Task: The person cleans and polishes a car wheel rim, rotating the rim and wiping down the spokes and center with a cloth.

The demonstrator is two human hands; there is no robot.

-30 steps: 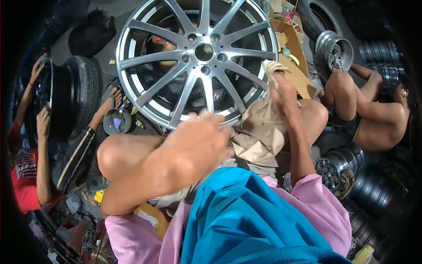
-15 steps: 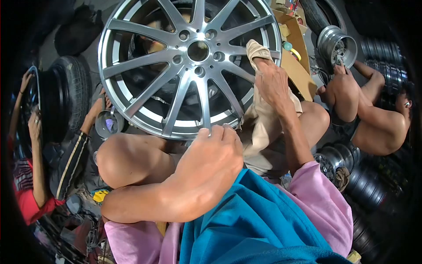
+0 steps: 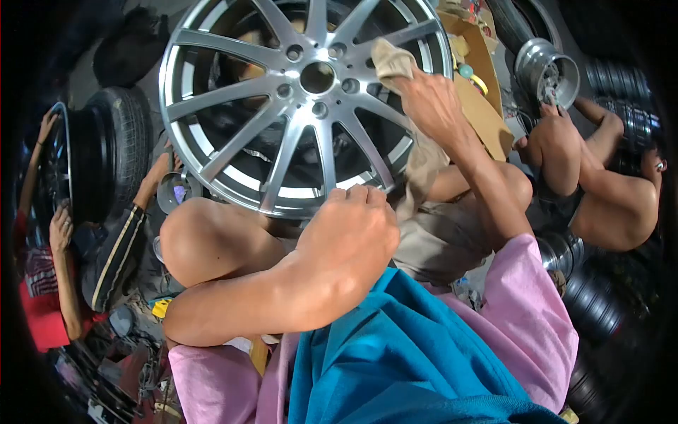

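Note:
A silver multi-spoke alloy wheel (image 3: 284, 159) faces me, its round centre hole in the upper middle of the view. My left hand (image 3: 351, 230) is closed over the wheel's near edge, with the fingertips hidden behind the knuckles. Bunched in my right hand (image 3: 439, 109) is a beige cloth (image 3: 390, 62), pressed on the spokes just right of the hub. The cloth's loose end hangs down over the wheel's right edge toward my knee.
At left, a person in red holds a dark wheel (image 3: 67, 141) beside a tyre (image 3: 131, 145). An open cardboard box (image 3: 482, 116) stands to the right. Beyond it, another person's hand touches a silver wheel (image 3: 526, 67). Dark rims (image 3: 597, 300) are stacked at lower right.
My right hand has slid the cloth up and left, from the outer spokes toward the hub. My left hand stays at the near edge, having shifted slightly up and right.

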